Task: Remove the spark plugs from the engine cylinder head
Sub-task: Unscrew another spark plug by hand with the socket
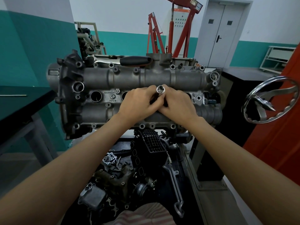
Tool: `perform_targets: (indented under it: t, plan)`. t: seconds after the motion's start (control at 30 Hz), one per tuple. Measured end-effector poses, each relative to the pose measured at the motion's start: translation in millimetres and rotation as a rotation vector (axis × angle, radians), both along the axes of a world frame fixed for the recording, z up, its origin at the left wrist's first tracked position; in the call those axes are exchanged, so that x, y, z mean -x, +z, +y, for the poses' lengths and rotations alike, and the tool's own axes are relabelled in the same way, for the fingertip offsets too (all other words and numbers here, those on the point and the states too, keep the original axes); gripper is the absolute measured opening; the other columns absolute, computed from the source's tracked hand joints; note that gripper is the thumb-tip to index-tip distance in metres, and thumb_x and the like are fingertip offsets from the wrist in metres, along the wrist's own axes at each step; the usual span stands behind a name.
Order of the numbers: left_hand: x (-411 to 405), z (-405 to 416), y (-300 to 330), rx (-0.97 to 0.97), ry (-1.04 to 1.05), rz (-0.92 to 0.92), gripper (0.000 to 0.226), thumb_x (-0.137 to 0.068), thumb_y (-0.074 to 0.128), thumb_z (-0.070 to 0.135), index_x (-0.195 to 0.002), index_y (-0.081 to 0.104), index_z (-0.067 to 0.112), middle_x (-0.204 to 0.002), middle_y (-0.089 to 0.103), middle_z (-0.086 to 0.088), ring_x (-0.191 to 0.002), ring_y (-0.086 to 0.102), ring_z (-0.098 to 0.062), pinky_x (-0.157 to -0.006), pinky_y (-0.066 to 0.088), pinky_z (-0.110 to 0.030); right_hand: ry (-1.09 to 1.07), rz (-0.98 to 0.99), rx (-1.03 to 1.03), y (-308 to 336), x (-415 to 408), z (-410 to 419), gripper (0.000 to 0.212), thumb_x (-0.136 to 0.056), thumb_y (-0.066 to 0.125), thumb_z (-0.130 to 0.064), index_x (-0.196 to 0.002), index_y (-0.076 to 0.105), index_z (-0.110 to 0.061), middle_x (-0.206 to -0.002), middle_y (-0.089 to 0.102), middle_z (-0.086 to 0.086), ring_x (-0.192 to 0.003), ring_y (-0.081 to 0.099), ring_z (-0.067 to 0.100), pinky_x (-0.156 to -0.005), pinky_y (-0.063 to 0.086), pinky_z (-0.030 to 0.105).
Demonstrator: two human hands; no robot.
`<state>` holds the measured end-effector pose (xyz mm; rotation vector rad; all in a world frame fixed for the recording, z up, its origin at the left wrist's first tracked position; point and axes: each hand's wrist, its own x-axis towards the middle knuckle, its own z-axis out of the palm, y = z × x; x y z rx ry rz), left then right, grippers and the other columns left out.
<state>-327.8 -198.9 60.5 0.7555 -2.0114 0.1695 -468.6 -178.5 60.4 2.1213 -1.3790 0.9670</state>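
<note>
The grey engine cylinder head sits on a stand in front of me, its row of round spark plug wells facing up. One well at the left shows dark inside; others lie partly under my hands. A chrome socket stands upright over the middle of the head, its hollow end toward me. My left hand and my right hand meet around its shaft, fingers curled on it. What is below the socket is hidden by my fingers.
A black-handled tool lies along the far edge of the head. A chrome handwheel of the stand juts out at the right. Loose engine parts fill a tray below. A dark table stands left, red hoists behind.
</note>
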Motion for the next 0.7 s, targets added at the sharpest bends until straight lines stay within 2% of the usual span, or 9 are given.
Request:
perform_targets:
  t: [0.1,0.17,0.27,0.37,0.43,0.5,0.57,0.63,0.7]
  plan:
    - [-0.6,-1.8,1.2,-0.011,0.017,-0.020,0.053,-0.090,0.039,0.049,-0.069,0.056,0.004,-0.055,0.055,-0.005,-0.051,0.053,-0.024,-0.049,0.036,-0.030,-0.036,0.010,-0.005,0.6,-0.5,-0.4,0.031,-0.087,0.051,-0.039,-0.095,0.055,-0.009,-0.084,0.066,0.004,-0.073,0.060,0.025,-0.062,0.028,0.026]
    - [-2.5,-3.5,2.6,-0.019,0.018,-0.022,0.052,-0.091,0.046,0.048,-0.066,0.060,0.004,-0.052,0.056,-0.006,-0.050,0.054,-0.023,-0.049,0.036,-0.031,-0.052,0.028,0.002,2.0,-1.6,1.0,0.032,-0.085,0.055,-0.040,-0.087,0.062,-0.009,-0.074,0.067,0.008,-0.069,0.061,0.028,-0.061,0.028,0.027]
    - [-3.1,-4.0,2.8,-0.025,0.029,-0.056,0.052,-0.089,0.048,0.050,-0.072,0.069,0.005,-0.054,0.059,-0.008,-0.053,0.056,-0.023,-0.052,0.041,-0.034,-0.034,-0.016,0.031,3.3,-2.5,4.0,0.022,-0.081,0.064,-0.026,-0.073,0.066,-0.006,-0.063,0.065,0.014,-0.061,0.060,0.034,-0.059,0.029,0.027]
    - [-3.1,-2.1,3.6,-0.039,0.024,-0.068,0.058,-0.088,0.043,0.056,-0.077,0.068,0.005,-0.057,0.060,-0.006,-0.055,0.056,-0.022,-0.053,0.041,-0.034,-0.032,-0.005,0.049,3.2,-3.5,6.1,0.016,-0.078,0.064,-0.017,-0.069,0.063,-0.004,-0.059,0.063,0.012,-0.054,0.058,0.034,-0.058,0.027,0.026]
    - [-2.6,-0.8,4.3,-0.031,0.029,-0.077,0.056,-0.086,0.037,0.054,-0.080,0.062,0.004,-0.061,0.058,-0.002,-0.057,0.055,-0.021,-0.053,0.040,-0.034,-0.047,0.038,0.038,4.2,-2.8,5.0,0.015,-0.081,0.061,-0.018,-0.076,0.059,-0.004,-0.067,0.065,0.012,-0.059,0.058,0.035,-0.058,0.022,0.026]
    - [-1.5,0.6,4.1,-0.021,0.024,-0.057,0.035,-0.087,0.046,0.039,-0.079,0.054,0.006,-0.064,0.050,0.005,-0.058,0.054,-0.023,-0.051,0.034,-0.029,-0.047,0.061,0.010,3.4,-1.5,2.7,0.021,-0.085,0.055,-0.024,-0.088,0.053,-0.004,-0.077,0.066,0.011,-0.066,0.057,0.034,-0.058,0.013,0.025]
    - [-0.2,1.9,4.4,-0.026,0.036,-0.062,0.020,-0.087,0.054,0.027,-0.079,0.050,0.010,-0.068,0.045,0.009,-0.059,0.053,-0.024,-0.053,0.030,-0.027,-0.024,0.057,0.001,1.8,-0.4,1.1,0.027,-0.086,0.052,-0.028,-0.096,0.051,-0.003,-0.079,0.066,0.011,-0.069,0.058,0.033,-0.057,0.012,0.026]
    - [0.2,1.7,3.7,-0.022,0.042,-0.067,0.019,-0.088,0.054,0.027,-0.077,0.051,0.012,-0.068,0.045,0.009,-0.059,0.053,-0.025,-0.054,0.029,-0.026,-0.020,0.036,0.001,1.2,-0.4,0.3,0.030,-0.086,0.052,-0.030,-0.099,0.052,-0.004,-0.076,0.066,0.010,-0.069,0.059,0.032,-0.058,0.015,0.026]
    - [-0.9,0.3,3.3,-0.011,0.031,-0.047,0.027,-0.088,0.052,0.031,-0.071,0.054,0.009,-0.060,0.048,0.004,-0.055,0.054,-0.026,-0.052,0.028,-0.026,-0.047,0.029,0.000,1.1,-0.9,-0.6,0.030,-0.085,0.053,-0.034,-0.096,0.056,-0.006,-0.075,0.066,0.010,-0.070,0.060,0.030,-0.060,0.019,0.025]
